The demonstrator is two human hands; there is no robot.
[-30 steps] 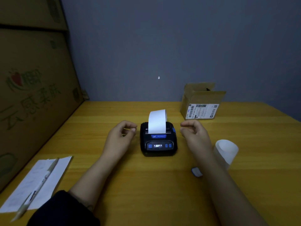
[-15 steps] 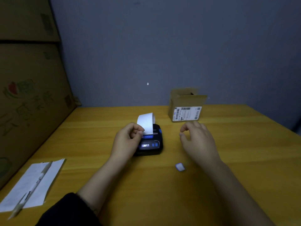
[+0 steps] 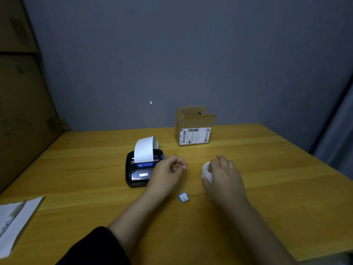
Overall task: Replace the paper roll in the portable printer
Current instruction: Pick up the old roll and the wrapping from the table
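The black portable printer (image 3: 140,172) sits on the wooden table (image 3: 267,169), lid closed and display lit. A white paper strip (image 3: 144,149) curls up out of its slot. My left hand (image 3: 168,174) hovers just right of the printer, fingers loosely curled with nothing in them. My right hand (image 3: 224,175) lies over a white paper roll (image 3: 206,172) on the table, fingers wrapped around it; most of the roll is hidden. A small white sticker with a blue edge (image 3: 184,197) lies between my forearms.
An open cardboard box with a shipping label (image 3: 193,129) stands behind the printer, near the wall. A paper sheet with a pen (image 3: 16,217) lies at the table's left front. Large cardboard cartons (image 3: 24,111) line the left side.
My left hand has let go of the paper strip and moved to the right of the printer. My right hand has come down onto the white roll.
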